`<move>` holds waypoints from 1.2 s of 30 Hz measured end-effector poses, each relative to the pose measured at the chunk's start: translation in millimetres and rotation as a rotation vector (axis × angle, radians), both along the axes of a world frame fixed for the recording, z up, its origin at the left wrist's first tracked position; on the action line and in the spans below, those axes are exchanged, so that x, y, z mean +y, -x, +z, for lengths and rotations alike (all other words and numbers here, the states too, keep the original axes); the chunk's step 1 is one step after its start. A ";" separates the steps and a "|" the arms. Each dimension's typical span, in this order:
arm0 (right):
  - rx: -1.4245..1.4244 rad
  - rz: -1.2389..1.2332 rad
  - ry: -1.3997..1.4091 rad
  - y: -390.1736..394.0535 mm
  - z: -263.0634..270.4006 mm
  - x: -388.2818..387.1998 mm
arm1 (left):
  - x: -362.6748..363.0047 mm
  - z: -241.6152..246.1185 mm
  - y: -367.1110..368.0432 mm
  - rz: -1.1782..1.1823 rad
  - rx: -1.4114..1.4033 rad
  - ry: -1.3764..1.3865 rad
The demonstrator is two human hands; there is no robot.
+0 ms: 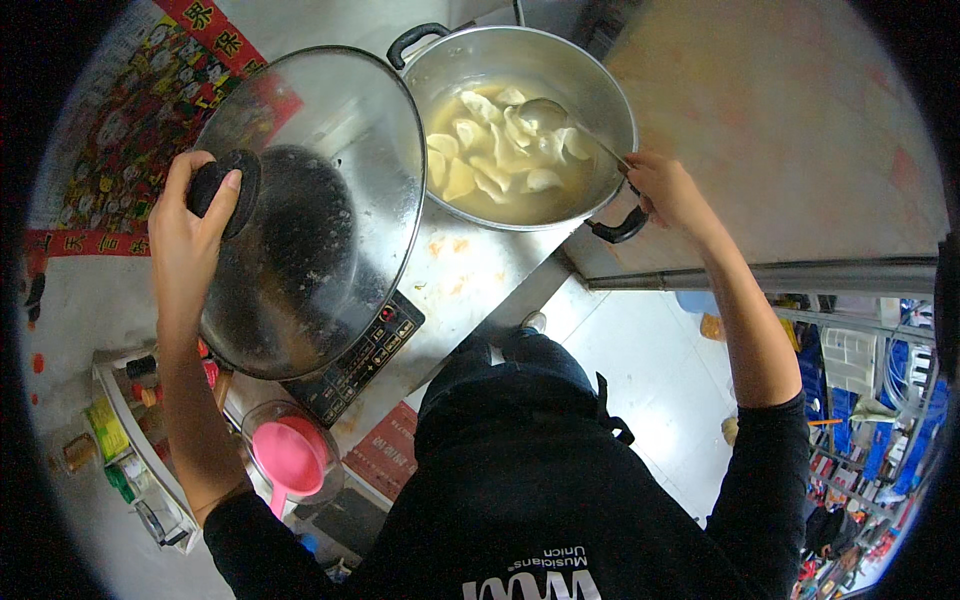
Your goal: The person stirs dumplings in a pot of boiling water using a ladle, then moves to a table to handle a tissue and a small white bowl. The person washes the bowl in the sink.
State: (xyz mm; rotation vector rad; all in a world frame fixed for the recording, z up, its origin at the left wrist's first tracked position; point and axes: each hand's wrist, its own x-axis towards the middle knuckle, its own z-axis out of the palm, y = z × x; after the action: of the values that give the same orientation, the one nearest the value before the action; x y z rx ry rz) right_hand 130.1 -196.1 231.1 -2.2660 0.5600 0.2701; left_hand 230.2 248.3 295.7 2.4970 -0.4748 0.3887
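Observation:
My left hand (pixel 187 214) grips the black knob (pixel 238 193) of a large glass pot lid (pixel 367 172). The lid is tilted, and behind it shows an induction cooker (pixel 375 356) with buttons along its front panel. In my right hand (pixel 667 187) is the handle of a metal ladle (pixel 544 114), its bowl among the dumplings (pixel 491 157). These float in cloudy liquid inside a wide metal pot (pixel 615 97) with two black handles. The pot stands beyond the lid, to its right. Part of the cooker's top is visible only through the glass.
The pot is on a pale countertop (pixel 457 262). A pink plastic ladle (pixel 289 457) lies in a clear bowl (pixel 334 484) at the lower left, near a white rack (pixel 139 427) of bottles. A wall panel (pixel 772 135) rises at right, and stocked shelves (pixel 862 420) stand below it.

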 end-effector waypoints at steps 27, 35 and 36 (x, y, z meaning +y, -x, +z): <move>-0.231 0.196 0.330 27.9 8.8 9.3 | -14.8 -5.1 -5.4 -0.060 0.032 0.014; -0.029 0.261 0.524 51.3 53.1 13.5 | -18.3 -7.9 -5.2 -0.059 -0.053 -0.042; -0.033 0.270 0.525 53.7 57.1 13.7 | -19.3 -8.4 -5.7 -0.067 -0.075 -0.061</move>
State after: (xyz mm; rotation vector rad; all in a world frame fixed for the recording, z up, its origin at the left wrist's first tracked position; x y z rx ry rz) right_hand 76.4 -182.4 288.1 -2.8557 0.3289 0.2362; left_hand 235.9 229.0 287.3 2.5241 -0.6074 0.4481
